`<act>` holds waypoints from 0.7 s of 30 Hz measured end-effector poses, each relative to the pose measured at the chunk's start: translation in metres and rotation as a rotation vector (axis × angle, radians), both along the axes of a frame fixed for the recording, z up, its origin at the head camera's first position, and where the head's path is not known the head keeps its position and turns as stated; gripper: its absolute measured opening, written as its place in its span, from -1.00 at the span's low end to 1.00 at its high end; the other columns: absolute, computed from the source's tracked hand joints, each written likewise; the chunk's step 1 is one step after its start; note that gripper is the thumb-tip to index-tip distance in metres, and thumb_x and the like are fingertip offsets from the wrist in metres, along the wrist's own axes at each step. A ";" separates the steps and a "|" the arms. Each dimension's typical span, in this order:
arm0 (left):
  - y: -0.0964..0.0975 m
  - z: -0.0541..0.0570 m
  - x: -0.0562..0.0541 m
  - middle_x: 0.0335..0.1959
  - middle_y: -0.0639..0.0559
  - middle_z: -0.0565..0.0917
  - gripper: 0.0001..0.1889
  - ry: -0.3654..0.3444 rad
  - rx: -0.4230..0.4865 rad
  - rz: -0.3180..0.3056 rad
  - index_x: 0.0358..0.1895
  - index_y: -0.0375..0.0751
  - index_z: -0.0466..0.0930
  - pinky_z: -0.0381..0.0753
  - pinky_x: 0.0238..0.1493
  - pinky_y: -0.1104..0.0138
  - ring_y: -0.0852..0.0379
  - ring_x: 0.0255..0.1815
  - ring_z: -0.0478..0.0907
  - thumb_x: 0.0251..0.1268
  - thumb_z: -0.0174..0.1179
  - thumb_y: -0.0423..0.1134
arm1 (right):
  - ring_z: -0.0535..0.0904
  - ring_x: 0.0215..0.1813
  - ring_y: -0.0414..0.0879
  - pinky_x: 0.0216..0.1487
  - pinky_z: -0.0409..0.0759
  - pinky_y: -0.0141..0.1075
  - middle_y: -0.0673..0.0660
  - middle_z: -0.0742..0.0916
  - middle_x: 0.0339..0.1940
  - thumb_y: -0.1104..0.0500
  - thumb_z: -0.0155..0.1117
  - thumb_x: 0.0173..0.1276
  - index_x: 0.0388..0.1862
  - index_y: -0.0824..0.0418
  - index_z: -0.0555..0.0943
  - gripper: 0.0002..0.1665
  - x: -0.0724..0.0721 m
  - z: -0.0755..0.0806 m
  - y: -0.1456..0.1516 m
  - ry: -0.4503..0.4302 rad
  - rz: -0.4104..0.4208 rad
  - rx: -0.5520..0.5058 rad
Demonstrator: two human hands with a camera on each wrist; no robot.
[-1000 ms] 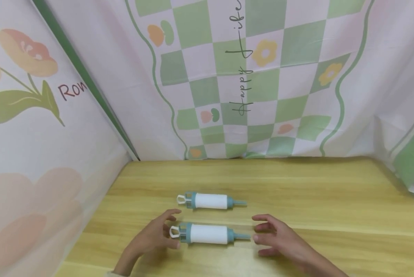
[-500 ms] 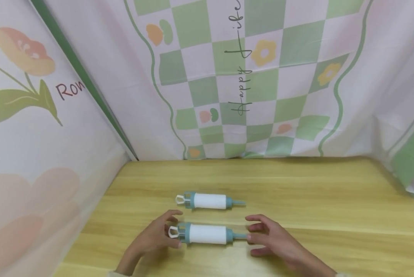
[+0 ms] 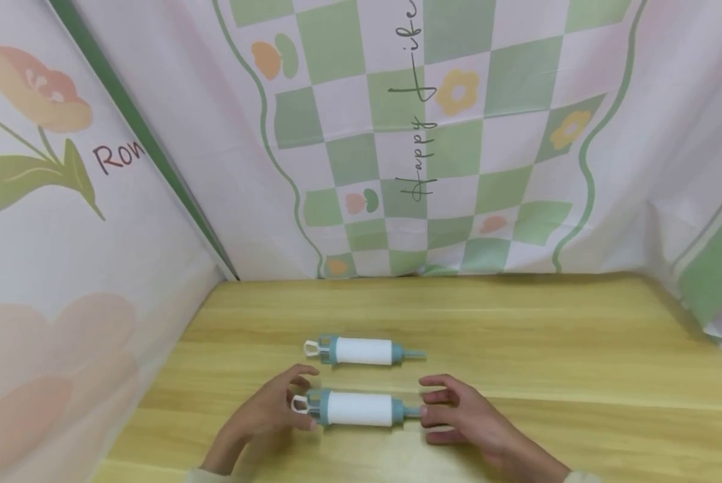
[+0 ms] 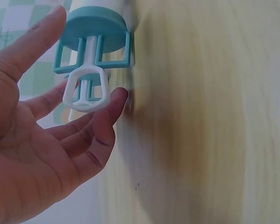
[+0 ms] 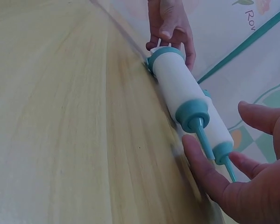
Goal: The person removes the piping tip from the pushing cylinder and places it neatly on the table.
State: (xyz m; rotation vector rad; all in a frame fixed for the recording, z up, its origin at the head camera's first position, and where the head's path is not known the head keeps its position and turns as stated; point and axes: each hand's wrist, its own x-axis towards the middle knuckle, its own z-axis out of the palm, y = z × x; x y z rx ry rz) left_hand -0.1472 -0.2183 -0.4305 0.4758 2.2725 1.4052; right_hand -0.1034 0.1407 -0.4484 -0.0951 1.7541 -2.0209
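Observation:
Two syringes with white barrels and teal ends lie side by side on the wooden table, nozzles toward the right. The near syringe (image 3: 359, 409) is between my hands, and the far syringe (image 3: 363, 351) lies just behind it. My left hand (image 3: 270, 406) surrounds the near syringe's handle end with loosely bent, parted fingers. In the left wrist view, its white ring handle (image 4: 69, 91) sits in front of the fingers, ungripped. My right hand (image 3: 466, 419) is at the other end, fingers spread. Its thumb overlaps the tip of the teal nozzle (image 5: 204, 141), which lies between thumb and fingers in the right wrist view.
The wood-grain table (image 3: 517, 335) extends behind and to the right of the hands. A checked green and white curtain (image 3: 397, 168) hangs along its back edge. At the left stands a flower-printed curtain (image 3: 95, 255), with another fabric side at the right.
My right hand has moved left, up to the near syringe's nozzle tip. My left hand stays around the handle end. Both syringes keep their places on the table; the head view has shifted slightly.

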 end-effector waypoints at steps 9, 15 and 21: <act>-0.002 -0.001 -0.003 0.18 -0.36 0.45 -0.19 -0.003 0.007 0.014 0.38 -0.23 0.35 0.63 -0.02 0.06 -0.12 -0.05 0.58 -0.03 0.51 -0.38 | 0.64 -0.08 0.12 -0.04 0.68 0.01 0.44 0.47 0.19 0.28 0.33 0.37 0.40 0.52 0.22 -0.25 -0.004 -0.005 -0.011 0.028 -0.023 0.015; 0.004 -0.010 -0.002 0.18 -0.32 0.47 -0.21 -0.032 0.037 0.019 0.36 -0.20 0.38 0.61 0.00 0.07 -0.12 -0.06 0.57 -0.04 0.52 -0.39 | 0.66 -0.12 0.10 -0.04 0.68 -0.04 0.39 0.54 0.12 0.33 0.41 0.29 0.35 0.53 0.29 -0.26 -0.004 -0.008 -0.013 0.035 -0.035 0.047; 0.005 -0.008 -0.001 0.19 -0.30 0.48 -0.21 -0.025 0.034 0.034 0.34 -0.20 0.41 0.61 -0.02 0.08 -0.12 -0.07 0.55 -0.07 0.52 -0.42 | 0.67 -0.11 0.08 -0.05 0.69 -0.04 0.37 0.56 0.11 0.36 0.42 0.25 0.32 0.54 0.34 -0.28 -0.009 -0.011 -0.020 0.050 -0.029 0.034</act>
